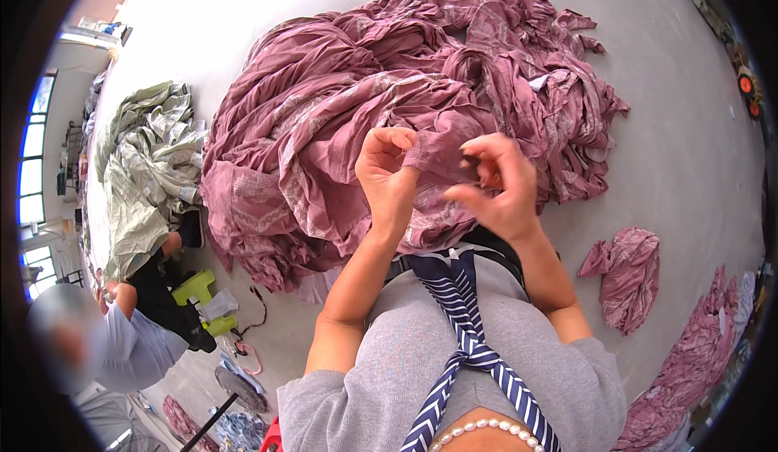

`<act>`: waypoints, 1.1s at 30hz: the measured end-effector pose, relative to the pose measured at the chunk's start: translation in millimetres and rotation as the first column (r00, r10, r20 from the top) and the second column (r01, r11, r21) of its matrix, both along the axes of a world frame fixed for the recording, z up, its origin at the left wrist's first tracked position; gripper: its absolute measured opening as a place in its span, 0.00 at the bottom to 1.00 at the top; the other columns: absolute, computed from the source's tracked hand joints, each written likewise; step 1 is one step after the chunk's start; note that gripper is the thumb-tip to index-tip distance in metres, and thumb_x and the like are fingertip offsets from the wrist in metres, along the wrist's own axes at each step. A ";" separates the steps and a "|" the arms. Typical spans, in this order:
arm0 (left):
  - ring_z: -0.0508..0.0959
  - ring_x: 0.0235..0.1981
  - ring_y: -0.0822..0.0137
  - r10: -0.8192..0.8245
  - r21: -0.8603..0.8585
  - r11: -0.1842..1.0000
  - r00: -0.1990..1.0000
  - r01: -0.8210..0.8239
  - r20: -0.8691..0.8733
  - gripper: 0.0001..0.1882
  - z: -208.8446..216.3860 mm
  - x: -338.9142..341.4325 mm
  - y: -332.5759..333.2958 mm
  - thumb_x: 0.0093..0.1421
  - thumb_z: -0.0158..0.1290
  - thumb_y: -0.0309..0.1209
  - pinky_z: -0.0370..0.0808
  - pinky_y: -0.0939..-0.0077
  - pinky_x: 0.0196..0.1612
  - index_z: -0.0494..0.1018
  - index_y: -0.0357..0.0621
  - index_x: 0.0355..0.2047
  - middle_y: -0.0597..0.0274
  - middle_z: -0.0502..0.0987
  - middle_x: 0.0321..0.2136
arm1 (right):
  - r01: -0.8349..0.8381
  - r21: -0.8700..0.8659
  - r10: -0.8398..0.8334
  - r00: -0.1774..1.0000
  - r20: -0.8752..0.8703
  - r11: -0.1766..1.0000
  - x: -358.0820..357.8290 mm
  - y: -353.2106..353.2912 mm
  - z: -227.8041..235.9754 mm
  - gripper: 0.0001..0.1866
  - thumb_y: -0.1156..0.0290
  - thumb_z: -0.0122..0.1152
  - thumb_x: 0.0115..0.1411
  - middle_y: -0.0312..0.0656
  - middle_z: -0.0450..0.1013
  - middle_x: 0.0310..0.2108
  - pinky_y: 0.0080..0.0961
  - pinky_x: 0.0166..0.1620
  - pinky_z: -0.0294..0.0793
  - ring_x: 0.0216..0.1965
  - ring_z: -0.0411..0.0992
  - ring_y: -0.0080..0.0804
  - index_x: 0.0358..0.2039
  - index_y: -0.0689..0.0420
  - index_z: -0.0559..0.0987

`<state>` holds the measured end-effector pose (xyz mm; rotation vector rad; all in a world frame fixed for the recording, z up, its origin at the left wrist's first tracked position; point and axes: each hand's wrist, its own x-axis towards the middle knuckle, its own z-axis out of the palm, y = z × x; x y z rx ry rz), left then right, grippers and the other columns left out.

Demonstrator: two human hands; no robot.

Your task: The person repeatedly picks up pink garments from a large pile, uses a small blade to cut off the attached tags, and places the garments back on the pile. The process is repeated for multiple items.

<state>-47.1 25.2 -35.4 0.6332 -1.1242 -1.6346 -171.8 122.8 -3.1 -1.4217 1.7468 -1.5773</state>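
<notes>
A large heap of mauve fabric [340,87] with pale patterned bands lies in front of me and reaches up to my lap. My left hand [389,178] pinches an edge of this cloth between thumb and fingers, lifting it a little above the pile. To its right, my right hand [506,189] hovers over the fabric, thumb and curled fingers apart. Slight blur covers its fingertips, and nothing shows between them. A stretch of the mauve cloth spans the space behind both hands.
At left a person [134,334] sits by pale green fabric [154,168] and a lime-green plastic stool [196,290]. A small mauve bundle [630,278] lies on the grey floor [673,128] at right. More mauve cloth [689,363] is piled at the lower right.
</notes>
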 end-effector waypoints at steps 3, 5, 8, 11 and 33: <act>0.72 0.34 0.78 0.016 0.033 0.999 1.000 -0.017 0.025 0.10 6.2 -3.5 0.1 0.53 0.56 0.15 0.69 0.86 0.38 0.67 0.40 0.30 0.65 0.73 0.32 | 0.064 -0.103 -0.092 0.951 -0.296 0.993 12.3 -8.5 -14.7 0.19 0.74 0.71 0.44 0.40 0.74 0.36 0.22 0.28 0.73 0.27 0.73 0.31 0.38 0.57 0.76; 0.72 0.33 0.78 0.058 -0.047 0.998 0.991 -0.052 0.122 0.09 5.9 -1.3 -3.0 0.53 0.56 0.16 0.69 0.86 0.36 0.69 0.40 0.32 0.66 0.74 0.32 | 0.088 -0.112 -0.116 0.953 -0.281 0.990 5.0 -9.1 -21.1 0.13 0.82 0.64 0.47 0.40 0.75 0.38 0.17 0.26 0.69 0.25 0.70 0.24 0.35 0.58 0.76; 0.72 0.32 0.79 0.105 -0.236 0.971 0.947 -0.032 0.305 0.07 7.1 2.7 -13.6 0.52 0.55 0.16 0.69 0.86 0.35 0.72 0.37 0.30 0.67 0.74 0.31 | 0.044 -0.024 -0.040 0.990 0.133 0.999 -7.2 -2.8 -7.5 0.06 0.81 0.59 0.57 0.32 0.75 0.34 0.07 0.25 0.55 0.23 0.59 0.07 0.34 0.60 0.73; 0.73 0.32 0.78 0.121 -0.398 0.915 0.896 0.066 0.426 0.04 8.1 1.0 -19.0 0.50 0.51 0.15 0.68 0.85 0.34 0.73 0.32 0.27 0.67 0.76 0.31 | 0.010 0.075 -0.029 0.963 0.267 0.997 -21.4 0.0 -1.7 0.03 0.77 0.56 0.61 0.25 0.65 0.24 0.07 0.26 0.55 0.24 0.59 0.07 0.36 0.61 0.73; 0.75 0.29 0.82 -0.586 0.391 0.768 0.804 0.508 0.106 0.12 31.7 2.0 -10.8 0.54 0.62 0.25 0.72 0.89 0.33 0.74 0.40 0.37 0.70 0.78 0.30 | 0.170 0.102 -0.171 0.985 -0.008 0.980 -56.8 -6.7 -16.0 0.10 0.69 0.63 0.57 0.31 0.71 0.23 0.15 0.26 0.65 0.20 0.65 0.16 0.34 0.59 0.74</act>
